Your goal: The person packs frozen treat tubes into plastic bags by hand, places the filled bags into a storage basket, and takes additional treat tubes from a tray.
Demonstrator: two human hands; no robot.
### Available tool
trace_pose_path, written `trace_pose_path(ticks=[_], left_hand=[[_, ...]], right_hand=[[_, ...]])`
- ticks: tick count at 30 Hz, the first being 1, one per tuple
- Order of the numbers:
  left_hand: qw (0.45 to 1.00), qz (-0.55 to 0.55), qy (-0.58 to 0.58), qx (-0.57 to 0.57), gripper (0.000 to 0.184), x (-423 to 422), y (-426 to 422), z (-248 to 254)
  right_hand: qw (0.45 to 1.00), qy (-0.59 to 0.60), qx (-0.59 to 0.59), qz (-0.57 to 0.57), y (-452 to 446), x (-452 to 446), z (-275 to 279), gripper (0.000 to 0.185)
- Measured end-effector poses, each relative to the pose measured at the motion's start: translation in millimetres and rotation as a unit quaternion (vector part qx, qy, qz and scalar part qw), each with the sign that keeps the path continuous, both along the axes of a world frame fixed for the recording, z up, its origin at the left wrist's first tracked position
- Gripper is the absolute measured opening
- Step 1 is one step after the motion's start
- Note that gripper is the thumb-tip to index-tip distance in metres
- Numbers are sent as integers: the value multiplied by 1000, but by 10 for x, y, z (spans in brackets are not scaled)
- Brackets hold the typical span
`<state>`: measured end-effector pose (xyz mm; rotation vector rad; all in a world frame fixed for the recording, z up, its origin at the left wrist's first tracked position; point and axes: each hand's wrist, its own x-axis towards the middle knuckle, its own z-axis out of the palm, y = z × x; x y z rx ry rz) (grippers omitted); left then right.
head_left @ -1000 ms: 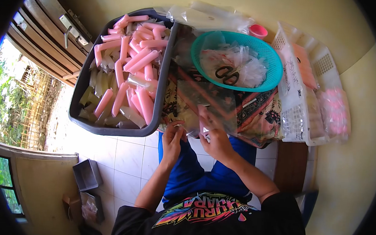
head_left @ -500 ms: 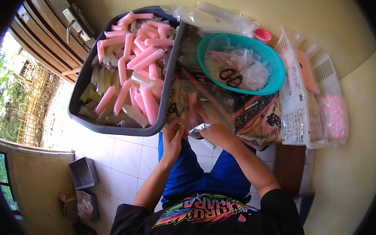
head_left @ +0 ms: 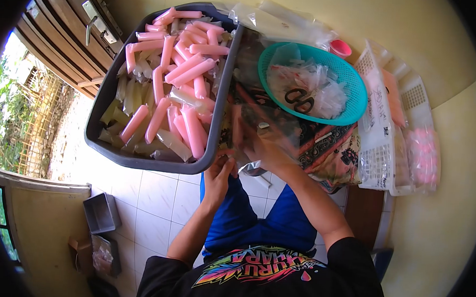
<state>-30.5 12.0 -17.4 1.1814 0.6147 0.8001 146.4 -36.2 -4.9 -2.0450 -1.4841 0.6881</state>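
Just right of the dark tub's lower corner, my left hand (head_left: 220, 172) pinches the edge of a clear plastic bag (head_left: 279, 126). My right hand (head_left: 267, 153) reaches inside or behind this bag, its fingers blurred by the plastic. A pink filled tube (head_left: 237, 124) shows through the bag, near my right fingertips; whether they grip it cannot be made out. Many pink tubes (head_left: 191, 71) and pale tubes (head_left: 130, 97) fill the dark grey tub (head_left: 214, 131) on the left. Patterned cloth (head_left: 329, 153) lies under the bag.
A teal basket (head_left: 359, 104) with plastic scraps and dark-handled scissors (head_left: 300, 100) sits behind my right hand. Further right stands a white crate (head_left: 377, 156) with packed bags. A pink cup (head_left: 340, 48) and clear sheets (head_left: 277, 24) are at the back. A grey bin (head_left: 102, 213) is on the floor.
My right hand has moved up and farther behind the clear plastic, and the pink tube with it has shifted left. My left hand keeps its pinch. The whole view has shifted slightly.
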Motion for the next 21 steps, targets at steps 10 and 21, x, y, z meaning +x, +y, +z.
trace_pose_path(ticks=[10,21], left_hand=[[1000,-14,5,-12,14,19,0,-42],[996,-42,66,29,22,34,5,-88]], right_hand=[[998,-35,46,-28,149,-100,-63,66],[910,-359,200,-63,-542,-57,39,59]])
